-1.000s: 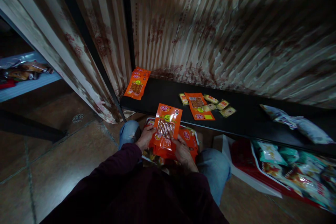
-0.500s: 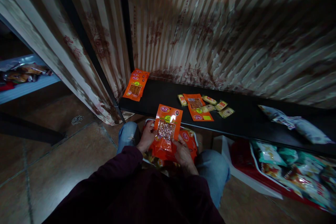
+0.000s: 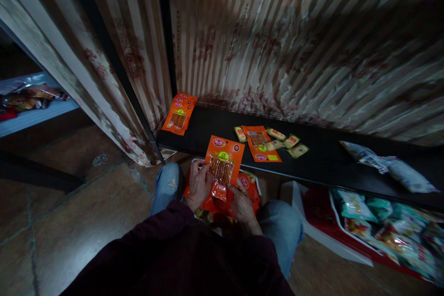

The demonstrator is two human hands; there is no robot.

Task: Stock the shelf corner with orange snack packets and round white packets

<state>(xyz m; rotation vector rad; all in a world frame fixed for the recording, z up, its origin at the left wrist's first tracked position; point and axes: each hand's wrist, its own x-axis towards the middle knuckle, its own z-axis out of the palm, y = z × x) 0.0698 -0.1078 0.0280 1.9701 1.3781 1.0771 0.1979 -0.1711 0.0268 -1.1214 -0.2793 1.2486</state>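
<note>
An orange snack packet (image 3: pixel 222 166) with a clear window showing brown strips is held up between my hands. My left hand (image 3: pixel 199 184) grips its left edge, fingers closed on it. My right hand (image 3: pixel 242 201) pinches its lower right side. Beneath it, more orange packets (image 3: pixel 250 189) lie in a container between my knees, mostly hidden by my hands and the held packet. Beyond, on the black shelf (image 3: pixel 215 122), a small overlapping stack of orange packets (image 3: pixel 178 115) lies at the left end. Another orange packet (image 3: pixel 258 141) lies mid-shelf among several small yellow packets (image 3: pixel 291 141).
Silvery bags (image 3: pixel 405 171) lie on the shelf's right part. Below it, a red and white bin (image 3: pixel 333 231) holds green and orange snack bags (image 3: pixel 357 206). A black post (image 3: pixel 166 32) and striped curtain (image 3: pixel 243 46) stand behind. At far left is a shelf with wrapped food (image 3: pixel 34 95).
My left hand has shifted right and up over the held packet's edge. The packet has tilted slightly and moved a little to the right. Things on the shelf stay put.
</note>
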